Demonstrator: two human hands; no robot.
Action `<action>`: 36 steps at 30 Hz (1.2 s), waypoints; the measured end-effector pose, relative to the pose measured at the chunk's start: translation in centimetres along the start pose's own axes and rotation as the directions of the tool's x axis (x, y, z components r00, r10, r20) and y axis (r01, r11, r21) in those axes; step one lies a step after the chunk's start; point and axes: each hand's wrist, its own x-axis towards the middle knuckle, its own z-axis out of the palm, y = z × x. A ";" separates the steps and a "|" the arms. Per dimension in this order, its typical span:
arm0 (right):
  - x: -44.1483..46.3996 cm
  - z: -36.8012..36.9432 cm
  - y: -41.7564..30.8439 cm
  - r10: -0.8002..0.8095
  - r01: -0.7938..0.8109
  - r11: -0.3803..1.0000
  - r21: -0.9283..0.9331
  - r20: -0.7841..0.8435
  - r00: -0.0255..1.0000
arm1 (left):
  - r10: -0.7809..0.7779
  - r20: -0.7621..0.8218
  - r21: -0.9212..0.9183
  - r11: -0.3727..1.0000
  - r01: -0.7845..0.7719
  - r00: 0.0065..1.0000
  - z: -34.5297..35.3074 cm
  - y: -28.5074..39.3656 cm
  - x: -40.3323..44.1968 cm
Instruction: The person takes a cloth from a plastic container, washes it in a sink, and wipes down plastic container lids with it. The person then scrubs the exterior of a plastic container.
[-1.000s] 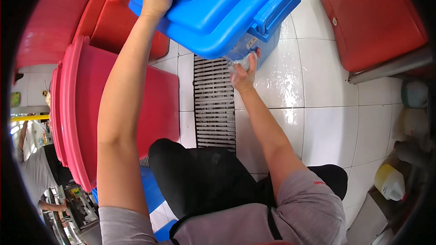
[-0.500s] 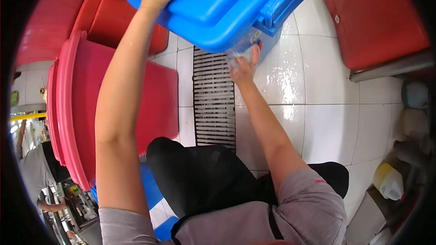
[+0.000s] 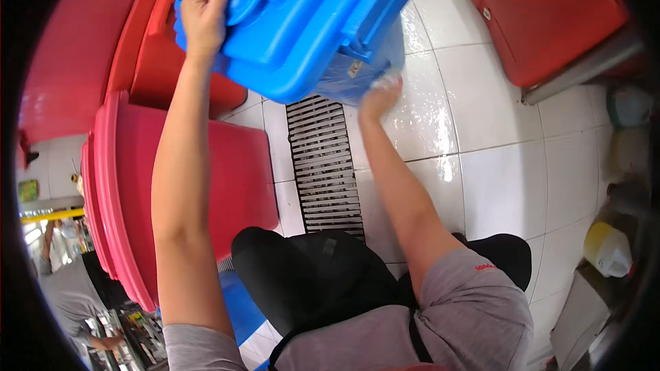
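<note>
A large blue lidded bin [image 3: 357, 72] is tilted over the floor in front of me, its wet side wall bearing a small label. My left hand [image 3: 205, 17] grips the near left edge of its ribbed blue lid [image 3: 275, 37], fingers bent over the rim. Low against the side wall, below the lid's handle clip, is my right hand [image 3: 379, 101]. A whitish, foamy-looking wad [image 3: 388, 81] shows at its fingers, which are smeared by motion.
Pink-red bins [image 3: 199, 171] crowd my left side, with a red bin [image 3: 543, 13] at upper right. A slotted drain grate [image 3: 323, 165] crosses the wet white tiles [image 3: 426, 110]. At right stands a jug [image 3: 608, 251]; a co-worker [image 3: 79, 295] is at lower left.
The blue bin and my left hand have shifted left and a little downward in view. My right hand has moved along the bin's side wall, to the right and slightly down.
</note>
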 end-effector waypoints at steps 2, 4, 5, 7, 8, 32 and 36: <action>-1.0 1.3 -5.6 -0.270 0.269 0.963 -0.014 -0.044 0.962 | 0.007 -0.003 -0.020 1.000 -0.007 1.000 0.0 0.2 0.0; -2.2 1.1 -9.9 -0.512 0.511 0.859 -0.037 0.004 0.859 | -0.027 0.002 -0.034 0.999 0.027 1.000 0.2 0.5 0.0; -2.5 0.9 -10.0 -0.567 0.567 0.824 -0.014 0.016 0.824 | -0.063 0.016 -0.035 0.997 0.064 0.998 0.2 0.4 0.0; -2.1 0.7 -6.9 -0.536 0.535 0.844 -0.041 -0.019 0.844 | -0.087 0.026 -0.024 0.996 0.087 0.996 -0.3 0.0 0.0; -0.9 -0.2 -1.6 -0.253 0.249 0.965 0.084 0.044 0.966 | -0.081 0.014 -0.009 0.997 0.081 0.997 -0.3 0.0 0.0; 6.0 2.9 -9.9 -0.232 0.206 0.954 0.216 0.103 0.967 | -0.696 0.543 0.303 0.685 0.663 0.470 2.1 6.3 7.5; 1.9 -0.2 2.5 0.218 -0.212 0.965 -0.157 0.024 0.976 | -0.563 0.156 0.950 0.312 0.034 0.812 9.8 8.1 8.2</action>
